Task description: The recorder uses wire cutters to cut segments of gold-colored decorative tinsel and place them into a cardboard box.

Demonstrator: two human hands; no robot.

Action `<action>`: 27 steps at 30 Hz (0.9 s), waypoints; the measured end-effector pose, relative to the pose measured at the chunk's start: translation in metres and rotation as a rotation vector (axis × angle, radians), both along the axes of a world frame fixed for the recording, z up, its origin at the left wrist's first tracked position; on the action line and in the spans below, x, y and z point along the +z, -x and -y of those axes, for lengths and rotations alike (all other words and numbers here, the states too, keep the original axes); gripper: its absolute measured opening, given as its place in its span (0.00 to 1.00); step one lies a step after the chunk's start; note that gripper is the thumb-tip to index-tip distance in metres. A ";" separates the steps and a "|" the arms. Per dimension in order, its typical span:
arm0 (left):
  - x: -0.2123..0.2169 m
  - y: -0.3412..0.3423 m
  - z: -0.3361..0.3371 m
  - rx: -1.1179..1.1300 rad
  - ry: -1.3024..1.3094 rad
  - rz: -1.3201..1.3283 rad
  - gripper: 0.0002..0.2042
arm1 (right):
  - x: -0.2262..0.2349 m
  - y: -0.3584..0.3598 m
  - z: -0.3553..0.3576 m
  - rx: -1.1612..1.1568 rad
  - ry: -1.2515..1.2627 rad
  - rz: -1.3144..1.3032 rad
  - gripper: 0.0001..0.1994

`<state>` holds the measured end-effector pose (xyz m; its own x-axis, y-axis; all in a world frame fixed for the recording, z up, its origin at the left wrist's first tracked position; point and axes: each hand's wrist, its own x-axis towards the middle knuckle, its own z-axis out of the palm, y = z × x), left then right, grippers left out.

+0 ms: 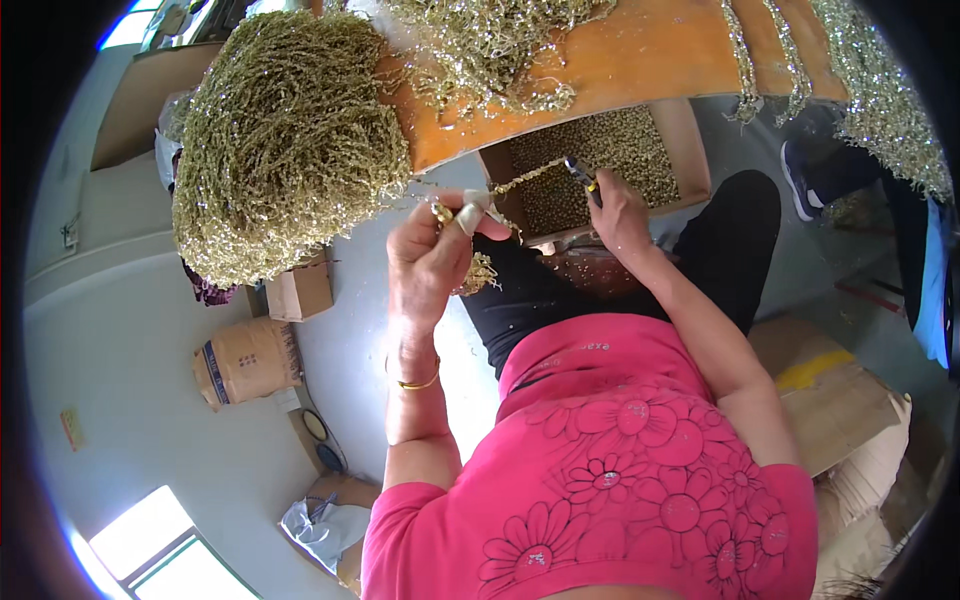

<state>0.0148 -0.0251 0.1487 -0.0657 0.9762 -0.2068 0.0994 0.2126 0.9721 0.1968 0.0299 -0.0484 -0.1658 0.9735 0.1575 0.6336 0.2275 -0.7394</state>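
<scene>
My left hand [428, 258] is closed, with pale wraps on its thumb and a fingertip, and pinches one end of a thin glittery gold strand [527, 178]. The strand runs across to the right, up to the jaws of small pliers [583, 178] with dark and yellow handles. My right hand [622, 218] grips those pliers by the handles. Both hands are above my lap, at the near edge of an open box [690, 150] full of small gold beads [625, 145]. More gold strand [480, 274] hangs below my left hand.
A big bundle of gold glitter strands [290, 140] droops over the left of the orange table [650, 50]. Loose strands [490, 45] lie on top, and others hang at the right. Cardboard [830, 400] lies at lower right. Another person's shoe [800, 180] shows at right.
</scene>
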 end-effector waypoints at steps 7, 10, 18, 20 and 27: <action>-0.005 0.016 -0.017 0.029 -0.010 -0.526 0.11 | 0.029 -0.051 -0.004 0.417 0.273 0.032 0.13; -0.013 0.024 -0.025 -0.013 -0.037 -0.331 0.12 | 0.030 -0.071 0.003 0.473 0.357 0.112 0.13; -0.011 0.032 -0.033 -0.198 -0.014 0.281 0.18 | 0.066 -0.019 0.024 0.136 0.606 -0.936 0.12; -0.010 0.031 -0.036 -0.256 -0.039 0.447 0.18 | 0.076 0.003 0.028 0.322 0.620 -1.053 0.16; -0.014 0.015 -0.036 -0.349 -0.024 0.678 0.18 | 0.066 0.062 0.026 0.406 0.530 -0.964 0.16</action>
<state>-0.0005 0.0107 0.1343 0.3810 0.9219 -0.0705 -0.4636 0.2565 0.8481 0.1347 0.0034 0.0174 -0.5127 0.8583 -0.0215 -0.2890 -0.1961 -0.9370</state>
